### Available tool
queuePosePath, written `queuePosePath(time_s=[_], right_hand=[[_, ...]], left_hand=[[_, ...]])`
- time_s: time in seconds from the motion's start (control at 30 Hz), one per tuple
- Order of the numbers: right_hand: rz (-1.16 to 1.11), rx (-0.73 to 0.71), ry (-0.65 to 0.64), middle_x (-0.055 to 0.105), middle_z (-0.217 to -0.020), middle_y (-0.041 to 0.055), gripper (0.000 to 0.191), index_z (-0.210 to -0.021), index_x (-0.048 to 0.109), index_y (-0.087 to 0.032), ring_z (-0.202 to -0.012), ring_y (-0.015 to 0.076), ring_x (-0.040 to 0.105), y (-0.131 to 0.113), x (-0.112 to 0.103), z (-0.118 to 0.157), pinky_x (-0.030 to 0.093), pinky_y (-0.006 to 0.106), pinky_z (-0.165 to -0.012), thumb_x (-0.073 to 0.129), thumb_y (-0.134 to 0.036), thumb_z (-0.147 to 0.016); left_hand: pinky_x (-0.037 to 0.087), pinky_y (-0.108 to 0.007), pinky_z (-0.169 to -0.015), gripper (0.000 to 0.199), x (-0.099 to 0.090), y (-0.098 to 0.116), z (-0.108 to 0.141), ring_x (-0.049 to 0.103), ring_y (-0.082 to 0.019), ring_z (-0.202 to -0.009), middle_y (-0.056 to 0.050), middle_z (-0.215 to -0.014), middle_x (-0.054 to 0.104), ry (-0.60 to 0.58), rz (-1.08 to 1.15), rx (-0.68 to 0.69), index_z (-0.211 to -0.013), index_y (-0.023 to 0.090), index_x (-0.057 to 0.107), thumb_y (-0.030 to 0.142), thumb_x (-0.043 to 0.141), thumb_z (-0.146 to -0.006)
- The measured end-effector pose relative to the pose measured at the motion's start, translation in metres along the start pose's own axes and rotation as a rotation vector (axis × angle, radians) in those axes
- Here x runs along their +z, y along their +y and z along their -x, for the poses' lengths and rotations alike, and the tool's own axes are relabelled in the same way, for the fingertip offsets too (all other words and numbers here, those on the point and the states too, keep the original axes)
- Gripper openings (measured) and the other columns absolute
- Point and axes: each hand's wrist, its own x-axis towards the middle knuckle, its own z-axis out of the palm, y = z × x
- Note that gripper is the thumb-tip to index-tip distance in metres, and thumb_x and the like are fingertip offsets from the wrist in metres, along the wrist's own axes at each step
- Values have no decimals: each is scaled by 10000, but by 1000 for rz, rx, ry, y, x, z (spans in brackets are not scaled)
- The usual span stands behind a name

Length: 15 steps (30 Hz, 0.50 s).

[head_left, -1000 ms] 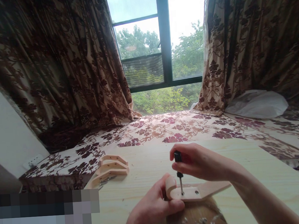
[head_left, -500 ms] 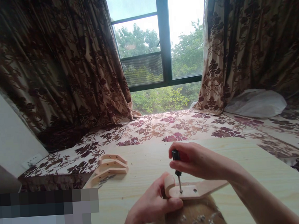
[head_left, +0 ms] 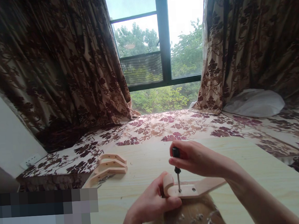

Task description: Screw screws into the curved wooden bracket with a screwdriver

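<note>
My right hand (head_left: pixel 190 155) is closed around the black handle of a screwdriver (head_left: pixel 178 177). The screwdriver stands nearly upright, its tip in the left hole of a pale wooden hook (head_left: pixel 187 189). A second hole to the right shows dark. With thumb and fingers, my left hand (head_left: pixel 154 196) grips the curled left end of the hook. Beneath the hook lies a brown wooden board (head_left: pixel 191 214) with several small metal screws (head_left: pixel 199 217) near its front. Whether a screw sits under the screwdriver tip is too small to tell.
At the left of the light wooden tabletop (head_left: pixel 142 159) lie several more wooden hooks (head_left: pixel 113 165), with small metal pieces (head_left: pixel 105 179) beside them. Behind it runs a flower-patterned ledge (head_left: pixel 175 125) under a window. A white plastic bag (head_left: pixel 255 102) rests on the right.
The right hand's fingers have shifted slightly around the screwdriver handle. The screwdriver tip stays in the same hole, and the left hand keeps its hold. The whole view has moved a little.
</note>
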Motion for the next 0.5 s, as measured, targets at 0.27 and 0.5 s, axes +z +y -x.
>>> queuePosePath(time_s=[0.27,0.5], right_hand=[[-112,-66,-83,502,-646,-42,87,-766,528,-182,-572,76,401,-5,-8,4,323,206,-533,537,-241,-830],[-27,-6,-24,500,-624,-34,170,-734,527,-175,-562,85,392,-3,-2,0,311,226,-522,539,-310,-836]], left_hand=[[281,-201,-548,360,0,0,0,354,-80,-640,66,-727,436,6,9,-5,-863,183,421,279,709,-671],[280,-203,-548,355,1,1,0,352,-80,-636,66,-724,437,1,1,-1,-864,182,421,282,702,-670]])
